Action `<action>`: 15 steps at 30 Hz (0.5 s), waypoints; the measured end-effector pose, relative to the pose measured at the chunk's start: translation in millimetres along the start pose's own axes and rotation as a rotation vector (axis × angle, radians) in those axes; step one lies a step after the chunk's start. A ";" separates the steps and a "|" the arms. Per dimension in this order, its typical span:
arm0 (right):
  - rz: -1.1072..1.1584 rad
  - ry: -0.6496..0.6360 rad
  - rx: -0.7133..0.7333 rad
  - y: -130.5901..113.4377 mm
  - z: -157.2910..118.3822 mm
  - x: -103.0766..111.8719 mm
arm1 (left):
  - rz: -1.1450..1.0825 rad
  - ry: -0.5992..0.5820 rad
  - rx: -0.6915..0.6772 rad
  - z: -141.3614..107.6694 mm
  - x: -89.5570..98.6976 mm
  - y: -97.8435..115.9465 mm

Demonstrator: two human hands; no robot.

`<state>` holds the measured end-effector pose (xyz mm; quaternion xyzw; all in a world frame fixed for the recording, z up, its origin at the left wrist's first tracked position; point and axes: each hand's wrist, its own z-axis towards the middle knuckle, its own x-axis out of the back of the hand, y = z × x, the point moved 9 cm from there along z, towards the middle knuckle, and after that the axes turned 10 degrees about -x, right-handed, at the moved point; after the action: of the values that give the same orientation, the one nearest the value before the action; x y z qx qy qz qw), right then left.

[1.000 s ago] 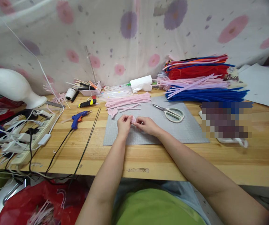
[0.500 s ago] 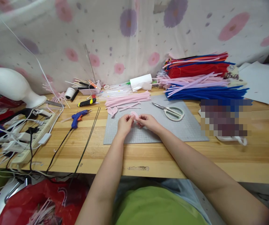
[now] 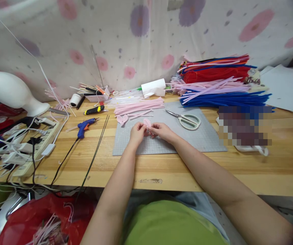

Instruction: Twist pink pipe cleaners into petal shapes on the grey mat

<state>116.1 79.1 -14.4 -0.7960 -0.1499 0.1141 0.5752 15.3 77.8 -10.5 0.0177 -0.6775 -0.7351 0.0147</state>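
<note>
Pinching a pink looped piece (image 3: 147, 122) between your two hands, over the grey mat (image 3: 205, 136).

Your left hand (image 3: 137, 132) and right hand (image 3: 161, 132) both grasp its lower end with the fingertips, and its rounded top rises between them, pointing away from you. For writing, you have brown lettering on a cream package (image 3: 254, 77) beside the stacked bundles (image 3: 216, 73) at far right, too small to read, and a pale curved mark on the red bag (image 3: 16, 221) at lower left; whether that is a letter, you cannot tell. A two-lobed pink piece (image 3: 122, 120) lies just beyond your left hand, near the pink stems (image 3: 138, 106). Scissors (image 3: 181, 117) lie on the mat, beyond and right of your right hand.
</note>
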 end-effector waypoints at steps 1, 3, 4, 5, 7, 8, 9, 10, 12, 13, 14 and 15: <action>-0.004 0.009 -0.005 1.4 1.4 0.8 | 0.001 0.000 0.006 0.9 -0.3 -1.6; -0.009 0.034 -0.010 4.3 4.3 2.8 | -0.014 0.023 0.009 2.9 1.8 -2.9; -0.008 0.042 -0.012 5.8 5.6 3.4 | -0.032 0.053 0.004 3.9 4.8 -2.5; -0.004 0.048 -0.015 7.2 6.7 3.7 | -0.051 0.086 -0.003 4.7 8.3 -1.6; 0.013 0.058 -0.019 9.0 8.0 4.1 | -0.070 0.119 -0.010 5.7 12.7 0.3; 0.023 0.063 -0.020 9.3 8.1 4.4 | -0.067 0.105 -0.010 5.9 12.2 1.2; 0.032 0.070 -0.019 9.0 7.8 4.8 | -0.059 0.076 -0.009 5.8 10.3 2.1; 0.041 0.076 -0.017 8.4 7.3 5.2 | -0.050 0.047 -0.009 5.5 8.1 2.9; 0.067 0.072 -0.019 6.8 6.0 5.3 | -0.046 0.020 -0.016 4.3 5.8 4.8; 0.085 0.062 -0.023 6.1 5.3 5.0 | -0.048 0.025 -0.024 3.6 6.0 6.0; 0.105 0.049 -0.027 5.4 4.6 4.7 | -0.050 0.035 -0.034 3.0 6.5 7.2; 0.127 0.039 -0.032 4.9 4.0 4.7 | -0.051 0.045 -0.041 2.3 7.0 8.2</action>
<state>119.6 82.9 -20.4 -0.8150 -0.0899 0.1324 0.5569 8.2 79.1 -2.2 0.0512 -0.6611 -0.7485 0.0115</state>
